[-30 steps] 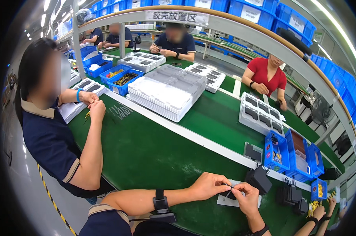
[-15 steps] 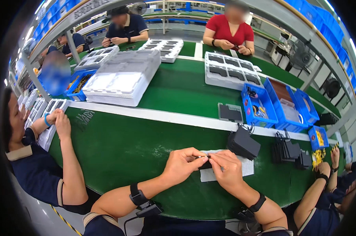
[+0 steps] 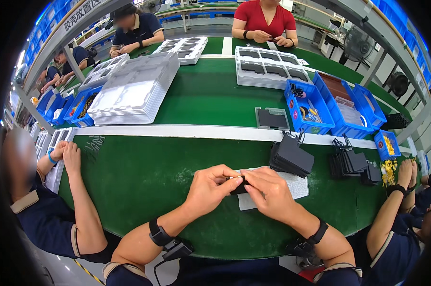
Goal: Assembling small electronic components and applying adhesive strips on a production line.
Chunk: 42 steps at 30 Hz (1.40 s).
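Over the near middle of the green table, my left hand (image 3: 207,191) and my right hand (image 3: 271,194) meet at the fingertips. Between them is a small black part (image 3: 239,188), pinched from both sides. Fingers cover much of it, so its exact kind is not clear. A tiny pale spot shows at the fingertips. Beneath the right hand lies a whitish sheet (image 3: 297,186). Just beyond that hand stands a stack of flat black rectangular pieces (image 3: 291,155), its upper end close to thin black cords.
More black pieces (image 3: 350,159) stand to the right, near yellow bits (image 3: 388,171). Blue bins (image 3: 312,125) line the far right. A grey tray (image 3: 272,119) sits beyond the white strip (image 3: 191,129). Stacked white trays (image 3: 125,107) rise at far left. Co-workers sit on both sides and opposite.
The whole view has shifted slightly. My right fingers now lie flatter over the black part, which both hands still hold. At the right edge, a co-worker's hands have come together.
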{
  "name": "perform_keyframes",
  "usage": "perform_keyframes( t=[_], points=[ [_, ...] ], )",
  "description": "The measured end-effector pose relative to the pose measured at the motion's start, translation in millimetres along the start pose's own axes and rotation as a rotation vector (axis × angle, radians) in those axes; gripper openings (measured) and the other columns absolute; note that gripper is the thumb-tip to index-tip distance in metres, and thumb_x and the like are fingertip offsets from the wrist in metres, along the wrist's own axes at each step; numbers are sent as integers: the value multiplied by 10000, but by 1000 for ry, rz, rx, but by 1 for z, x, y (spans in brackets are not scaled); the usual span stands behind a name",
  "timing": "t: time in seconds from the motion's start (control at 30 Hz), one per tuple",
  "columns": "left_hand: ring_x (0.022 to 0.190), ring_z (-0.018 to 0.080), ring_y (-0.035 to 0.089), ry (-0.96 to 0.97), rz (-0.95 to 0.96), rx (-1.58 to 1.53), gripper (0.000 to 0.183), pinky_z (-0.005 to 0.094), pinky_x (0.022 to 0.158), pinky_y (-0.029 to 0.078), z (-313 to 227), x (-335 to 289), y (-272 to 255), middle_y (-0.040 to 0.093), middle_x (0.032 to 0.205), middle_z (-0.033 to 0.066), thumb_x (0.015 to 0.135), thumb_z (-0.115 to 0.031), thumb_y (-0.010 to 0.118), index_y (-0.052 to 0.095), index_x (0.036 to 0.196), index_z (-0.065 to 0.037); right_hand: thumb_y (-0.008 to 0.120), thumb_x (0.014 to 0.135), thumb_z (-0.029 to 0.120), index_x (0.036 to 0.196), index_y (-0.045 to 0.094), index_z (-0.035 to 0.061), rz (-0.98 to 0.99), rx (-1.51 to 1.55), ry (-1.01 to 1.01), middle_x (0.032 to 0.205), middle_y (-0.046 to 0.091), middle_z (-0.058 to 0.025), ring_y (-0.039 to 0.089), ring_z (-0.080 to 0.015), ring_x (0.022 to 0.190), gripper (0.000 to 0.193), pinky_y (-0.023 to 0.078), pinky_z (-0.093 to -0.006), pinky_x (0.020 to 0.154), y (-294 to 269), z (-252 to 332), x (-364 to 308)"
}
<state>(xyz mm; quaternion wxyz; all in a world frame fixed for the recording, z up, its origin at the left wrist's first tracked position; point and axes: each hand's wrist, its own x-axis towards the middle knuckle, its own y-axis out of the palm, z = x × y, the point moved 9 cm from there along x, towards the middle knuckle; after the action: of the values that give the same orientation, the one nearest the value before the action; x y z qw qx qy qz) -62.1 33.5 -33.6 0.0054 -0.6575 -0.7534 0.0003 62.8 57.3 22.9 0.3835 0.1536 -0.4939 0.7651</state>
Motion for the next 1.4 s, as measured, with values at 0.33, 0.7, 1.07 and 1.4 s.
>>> perform_keyframes(
  t=[0.33,0.7,1.07,1.4],
  points=[
    [688,41,566,-8,-62,-64,183,197,560,478,8,8,-19,637,808,7,816,-120,702,630,952,-21,744,652,19,952,658,-9,32,-79,-29,946,651,-132,609,-266,808,313,506,-346,720,-3,-4,0],
    [664,52,542,7,51,196,159,207,585,442,5,6,-8,639,777,0,771,-86,744,702,915,-34,725,682,-4,818,683,5,-138,20,12,740,666,-94,627,-238,679,143,512,-316,613,-17,-6,1],
    [677,44,529,0,15,164,108,204,576,406,9,6,-10,616,767,-10,782,-108,736,711,863,-40,722,682,6,807,659,-6,-44,91,147,799,664,-99,624,-255,757,141,503,-341,676,-15,-14,5],
    [676,47,534,14,-13,267,117,208,585,412,1,6,-9,612,748,-13,770,-135,741,708,829,-40,713,682,29,749,621,30,-48,-119,-76,704,598,-66,579,-238,709,114,442,-344,611,-12,0,4]
  ],
)
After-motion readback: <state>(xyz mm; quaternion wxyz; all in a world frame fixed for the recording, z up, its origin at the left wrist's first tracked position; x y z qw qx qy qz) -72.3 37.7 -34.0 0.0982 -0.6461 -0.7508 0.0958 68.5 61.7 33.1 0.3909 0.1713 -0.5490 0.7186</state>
